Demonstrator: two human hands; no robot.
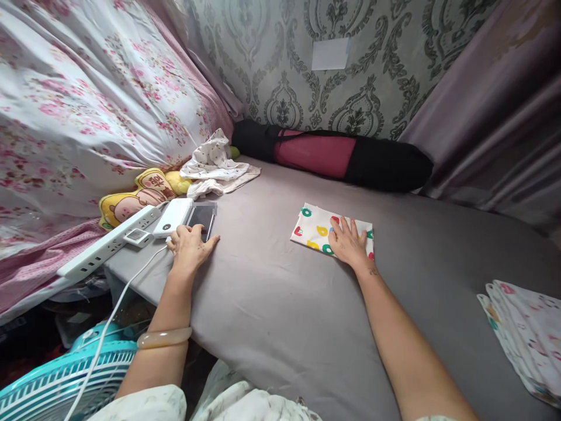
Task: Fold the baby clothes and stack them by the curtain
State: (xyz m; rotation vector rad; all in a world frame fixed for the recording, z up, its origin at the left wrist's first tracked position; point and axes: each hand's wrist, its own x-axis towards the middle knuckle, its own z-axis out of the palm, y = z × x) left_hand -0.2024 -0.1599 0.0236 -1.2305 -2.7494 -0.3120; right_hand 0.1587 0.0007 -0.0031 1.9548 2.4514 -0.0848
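Note:
My right hand (pixel 349 241) lies flat, fingers spread, on a small folded white cloth (pixel 313 225) printed with coloured rings, which rests on the grey bed sheet (pixel 272 304). My left hand (pixel 189 245) rests palm down with fingers apart on the lower end of a dark phone (pixel 202 217) at the sheet's left edge. A white power bank (pixel 173 216) lies right beside the phone.
A white power strip (pixel 109 242) and cable run along the left edge. A pig cushion (pixel 131 202) and crumpled cloth (pixel 214 166) sit at the back left, a black and pink bag (pixel 337 155) by the wall, folded cloths (pixel 526 336) at right, a teal fan (pixel 56 374) below.

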